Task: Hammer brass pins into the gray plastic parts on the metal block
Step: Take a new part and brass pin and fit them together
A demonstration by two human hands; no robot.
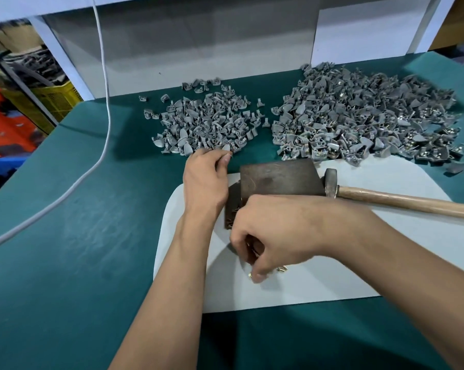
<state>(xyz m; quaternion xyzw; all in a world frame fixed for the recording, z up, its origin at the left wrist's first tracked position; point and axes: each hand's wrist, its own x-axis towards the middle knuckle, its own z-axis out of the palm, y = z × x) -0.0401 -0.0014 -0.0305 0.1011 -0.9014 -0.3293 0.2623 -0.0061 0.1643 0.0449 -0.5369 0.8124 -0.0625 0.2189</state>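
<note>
Two hands are at work here. Your right hand (268,236) curls down onto the white mat (385,263), its fingertips closing on a brass pin (250,275), with a few more pins (281,268) lying just beside it. Your left hand (204,177) reaches to the near edge of the left pile of gray parts (201,124), thumb and forefinger pinched together around something too small to make out. Between the two hands stands the dark metal block (279,178), resting on the mat. The hammer (385,198) lies to its right, head touching the block, wooden handle running off toward the right edge. Beyond it a bigger pile of gray parts (359,116) spreads out, brass glinting among them. All of this sits on a desk (78,249) covered in teal cloth. A white cable (105,102) trails down across its left side. A white panel (185,49) stands at the back, and yellow and orange crates (38,102) crowd the room on the left.
</note>
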